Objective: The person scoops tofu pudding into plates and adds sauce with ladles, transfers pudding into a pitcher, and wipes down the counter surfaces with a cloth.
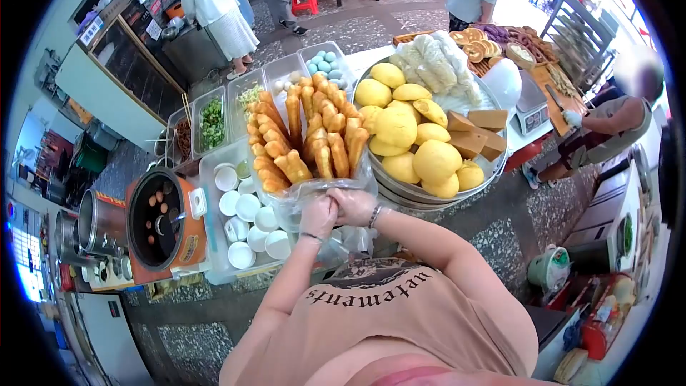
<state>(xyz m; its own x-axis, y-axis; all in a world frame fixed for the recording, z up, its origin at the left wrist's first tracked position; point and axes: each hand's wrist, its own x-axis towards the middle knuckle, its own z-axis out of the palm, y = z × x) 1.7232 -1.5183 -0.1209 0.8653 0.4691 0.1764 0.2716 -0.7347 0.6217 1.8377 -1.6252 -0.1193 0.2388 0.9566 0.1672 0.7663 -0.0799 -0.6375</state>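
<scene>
My left hand, which seems to be in a thin clear glove, meets my right hand in front of my body. Fingers of both hands are closed and pressed against each other; whatever lies between them is hidden. Right beyond them stands a heap of fried dough sticks in a container lined with a clear plastic bag. Crumpled clear plastic hangs just below my hands. To the right, a round steamer holds yellow buns and brown cake blocks.
At left are a tub of white cups, an orange pot of dark broth and a bin of chopped greens. Eggs sit behind. A co-worker with a knife stands at right, near a scale.
</scene>
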